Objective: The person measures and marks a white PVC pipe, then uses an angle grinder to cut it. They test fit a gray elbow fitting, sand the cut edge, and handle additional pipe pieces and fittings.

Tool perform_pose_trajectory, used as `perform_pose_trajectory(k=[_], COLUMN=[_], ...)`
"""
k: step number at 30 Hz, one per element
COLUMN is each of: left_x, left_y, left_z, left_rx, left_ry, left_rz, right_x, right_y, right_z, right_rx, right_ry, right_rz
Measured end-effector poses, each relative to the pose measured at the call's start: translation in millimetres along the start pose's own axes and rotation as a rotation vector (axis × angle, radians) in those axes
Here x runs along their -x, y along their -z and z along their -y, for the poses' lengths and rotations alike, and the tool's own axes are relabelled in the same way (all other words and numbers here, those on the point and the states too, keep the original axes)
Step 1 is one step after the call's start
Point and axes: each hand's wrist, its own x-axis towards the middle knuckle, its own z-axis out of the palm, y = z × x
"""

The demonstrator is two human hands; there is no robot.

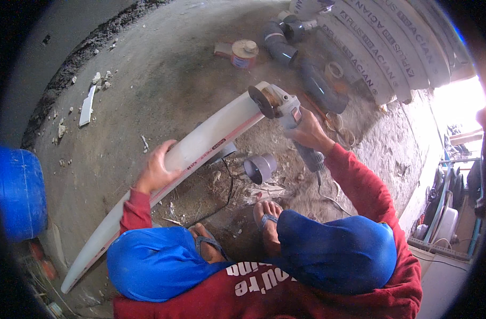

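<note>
A long white plastic pipe (200,139) slants from the lower left up to the middle of the view, above my left foot. My left hand (157,171) is wrapped over the pipe partway along, with the thumb on its near side. In my right hand (309,131) is an angle grinder (290,112), gripped round its body. The grinder's dark cutting disc (261,102) stands at the pipe's far end and touches or nearly touches it; I cannot tell which. The grinder's cord (333,198) trails down to the right. A short grey pipe piece (260,168) lies below the grinder.
Grey pipe fittings (280,45) and a dark pipe elbow (320,87) lie at the far right, near stacked printed sacks (376,48). A round can (244,53) stands beyond the pipe. A blue drum (21,192) is at the left. Rubble and a white strip (87,106) litter the floor.
</note>
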Motion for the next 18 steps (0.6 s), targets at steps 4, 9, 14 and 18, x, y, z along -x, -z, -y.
perform_pose_trajectory(k=[4, 9, 14, 18], left_x=[29, 27, 22, 20], left_y=[-42, -49, -48, -46], left_z=[-24, -21, -20, -18], left_rx=[-0.526, -0.622, -0.579, -0.523], left_ry=[-0.009, -0.038, -0.025, 0.001], left_rz=[-0.329, -0.312, -0.308, -0.269], right_x=[1, 3, 4, 2], right_y=[-1, 0, -1, -3], right_z=[1, 0, 1, 0], right_rx=[-0.009, 0.017, -0.027, -0.02], right_ry=[-0.015, 0.009, 0.023, -0.009], right_rz=[-0.007, -0.015, -0.022, -0.025])
